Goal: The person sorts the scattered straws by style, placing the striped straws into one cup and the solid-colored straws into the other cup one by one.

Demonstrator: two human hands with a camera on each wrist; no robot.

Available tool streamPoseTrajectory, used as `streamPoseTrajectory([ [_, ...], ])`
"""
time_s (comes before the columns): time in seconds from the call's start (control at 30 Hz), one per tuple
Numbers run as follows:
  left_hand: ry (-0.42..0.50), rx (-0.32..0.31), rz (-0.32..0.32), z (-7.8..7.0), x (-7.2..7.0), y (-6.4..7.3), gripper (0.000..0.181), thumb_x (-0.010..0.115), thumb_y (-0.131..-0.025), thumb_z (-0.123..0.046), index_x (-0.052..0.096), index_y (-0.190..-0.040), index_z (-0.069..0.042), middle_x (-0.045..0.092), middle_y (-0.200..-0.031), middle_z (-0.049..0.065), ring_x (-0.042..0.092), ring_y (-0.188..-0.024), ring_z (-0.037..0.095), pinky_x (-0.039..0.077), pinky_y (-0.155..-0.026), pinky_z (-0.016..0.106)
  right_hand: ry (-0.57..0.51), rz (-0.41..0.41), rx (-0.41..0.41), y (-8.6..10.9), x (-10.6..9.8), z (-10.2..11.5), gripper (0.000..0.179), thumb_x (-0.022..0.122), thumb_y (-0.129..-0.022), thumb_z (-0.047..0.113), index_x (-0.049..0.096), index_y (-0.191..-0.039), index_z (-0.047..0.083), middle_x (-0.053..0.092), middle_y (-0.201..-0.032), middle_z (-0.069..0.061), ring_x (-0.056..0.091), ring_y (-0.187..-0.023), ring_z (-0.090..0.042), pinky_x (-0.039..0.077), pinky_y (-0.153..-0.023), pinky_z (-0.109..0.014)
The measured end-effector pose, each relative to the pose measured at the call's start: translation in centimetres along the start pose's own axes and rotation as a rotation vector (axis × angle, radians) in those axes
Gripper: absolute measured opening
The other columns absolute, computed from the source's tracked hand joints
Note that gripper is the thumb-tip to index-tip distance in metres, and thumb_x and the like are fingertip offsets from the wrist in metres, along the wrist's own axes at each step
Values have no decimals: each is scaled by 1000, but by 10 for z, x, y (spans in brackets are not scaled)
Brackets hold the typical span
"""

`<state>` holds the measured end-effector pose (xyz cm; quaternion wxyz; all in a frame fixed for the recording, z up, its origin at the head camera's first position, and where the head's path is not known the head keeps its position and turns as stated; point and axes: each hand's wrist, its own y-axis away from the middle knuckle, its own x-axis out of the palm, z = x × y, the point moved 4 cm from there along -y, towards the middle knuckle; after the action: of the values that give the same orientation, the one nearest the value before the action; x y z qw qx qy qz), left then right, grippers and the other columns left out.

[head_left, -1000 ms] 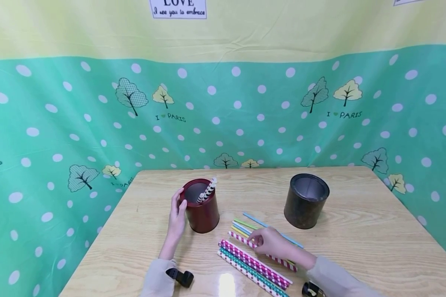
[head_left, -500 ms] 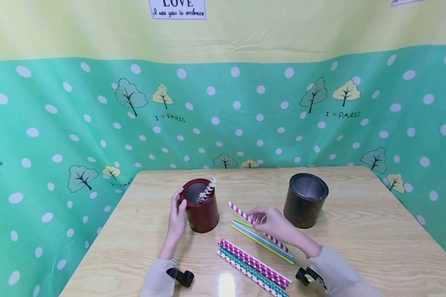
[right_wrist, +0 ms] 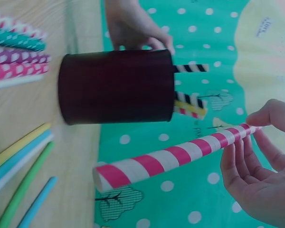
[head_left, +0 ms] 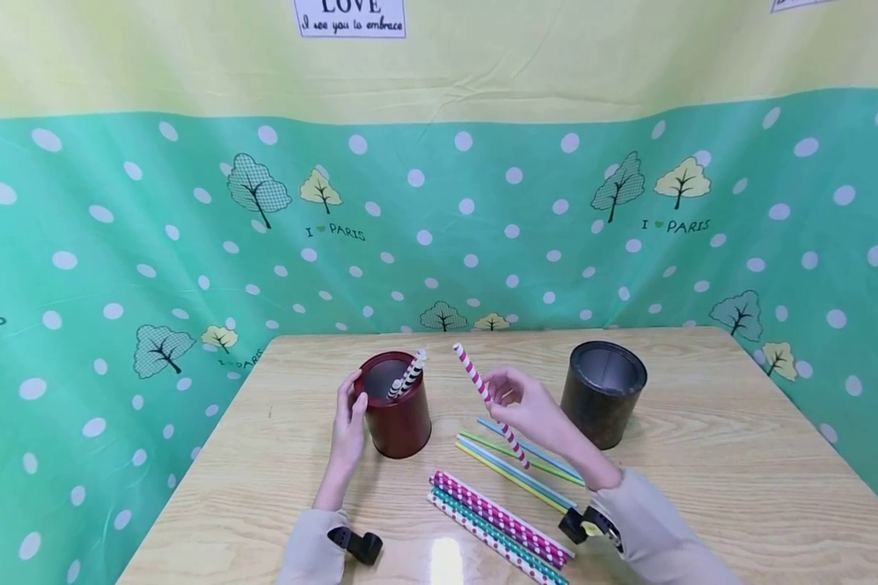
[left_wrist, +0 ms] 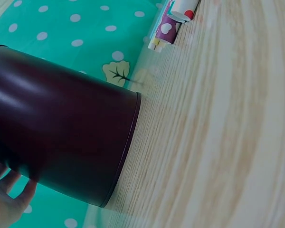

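Fingers [left_wrist: 26, 194] touch the dark maroon can's [left_wrist: 61, 123] side.

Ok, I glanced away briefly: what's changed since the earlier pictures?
The right hand has lifted the pink-and-white striped straw up off the table and tipped it steeper. The left hand stays on the red can; the black can and dotted straws have stayed put.
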<state>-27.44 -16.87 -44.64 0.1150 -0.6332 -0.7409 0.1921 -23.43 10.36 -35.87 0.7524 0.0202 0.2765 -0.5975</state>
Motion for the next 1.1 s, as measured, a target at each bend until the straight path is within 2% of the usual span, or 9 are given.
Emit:
streamPoseTrajectory([
  [0.33,-2,26,-3,2,0,2,39,40,-93,-19,36,-130,-9,45,-124,20,43,-108,4,31,-89,12,-162,-87,-20,-10,3,18,29,57,-77,-5,52,-105,0,55,-92,-12,54,-84,-20,47,-75,-26],
  [0.57,-10,3,-7,1,-1,4,39,40,-93,-21,36,-131,-11,44,-127,17,42,-109,2,29,-90,12,-248,-128,-29,-16,7,32,29,57,-76,-7,51,-104,-1,55,-92,-14,54,-85,-22,48,-74,-28],
  [0.73,-7,-19,-3,-1,-1,3,39,39,-93,-15,35,-132,-10,44,-127,16,41,-109,2,28,-91,12,-308,-152,-42,-20,9,40,29,57,-76,-9,49,-103,-1,54,-92,-15,53,-85,-21,48,-75,-28],
  [1.1,-27,-29,6,-30,4,6,40,37,-93,-7,32,-131,-1,42,-127,23,41,-108,2,29,-89,9,-393,-217,-47,-25,11,47,24,59,-77,-6,49,-98,0,56,-91,-12,54,-86,-15,47,-78,-28],
])
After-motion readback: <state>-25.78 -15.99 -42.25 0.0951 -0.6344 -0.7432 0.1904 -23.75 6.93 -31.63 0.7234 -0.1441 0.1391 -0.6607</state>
